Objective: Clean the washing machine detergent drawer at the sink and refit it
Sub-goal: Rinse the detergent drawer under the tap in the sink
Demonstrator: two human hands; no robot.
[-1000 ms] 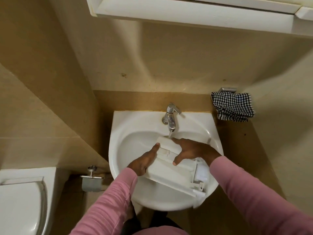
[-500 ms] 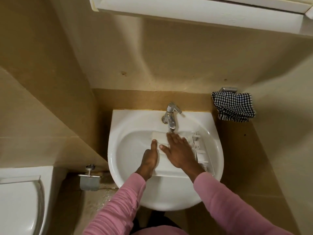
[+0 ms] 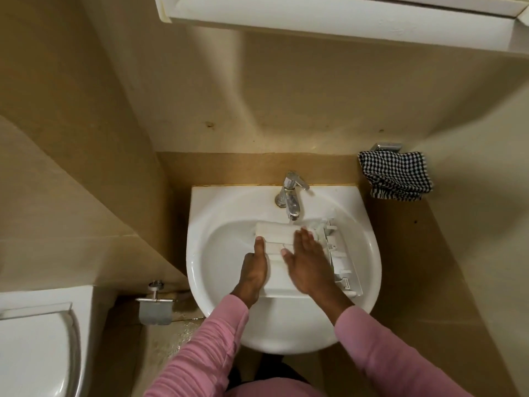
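Since a second ago the drawer (image 3: 276, 234) has swung from slantwise to lie front-to-back in the sink (image 3: 217, 207), its far end under the tap (image 3: 290, 196). The left hand (image 3: 253, 270) grips its left edge, thumb on top, fingers hidden beneath. The right hand (image 3: 307, 262) lies flat on it, fingers straight and together. To rub well, steady it with the left, sweep the right palm toward the tap, then turn it over to rinse inside

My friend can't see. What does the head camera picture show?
A person in pink sleeves holds a white detergent drawer in a white sink, under the tap. The left hand holds its left edge, thumb on top; the right hand lies flat across it. A checked cloth hangs to the right.
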